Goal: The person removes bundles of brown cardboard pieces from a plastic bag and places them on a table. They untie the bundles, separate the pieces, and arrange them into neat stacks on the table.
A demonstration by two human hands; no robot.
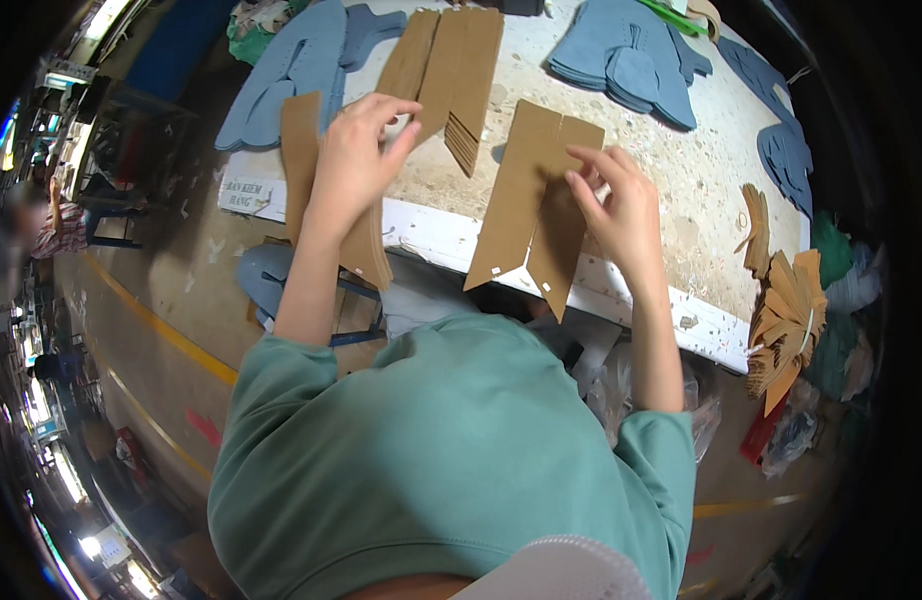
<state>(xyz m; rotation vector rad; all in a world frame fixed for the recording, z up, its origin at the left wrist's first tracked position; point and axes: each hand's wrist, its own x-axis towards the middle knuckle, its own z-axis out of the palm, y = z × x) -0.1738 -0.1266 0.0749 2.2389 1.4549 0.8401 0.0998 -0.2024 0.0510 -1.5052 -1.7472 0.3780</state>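
Two flat brown pieces with slanted, pointed ends (516, 200) lie side by side at the table's front, their tips hanging over the edge. Each has a small pale mark near its tip. Over the right-hand piece hovers my right hand (621, 200), thumb and forefinger apart with nothing visible between them. My left hand (356, 150) is raised with bent fingers and the thumb held away, apparently empty. Beneath that forearm, partly hidden, are more stacked brown pieces (366, 250). Just beyond my left hand sit further stacks of long brown pieces (461, 70).
The speckled table (441, 190) has a white front edge. Blue-grey cut pieces stand in stacks at the back left (291, 60) and back right (631, 60). A fanned brown bundle (791, 320) hangs at the right corner. A blue stool (356, 335) is below at left.
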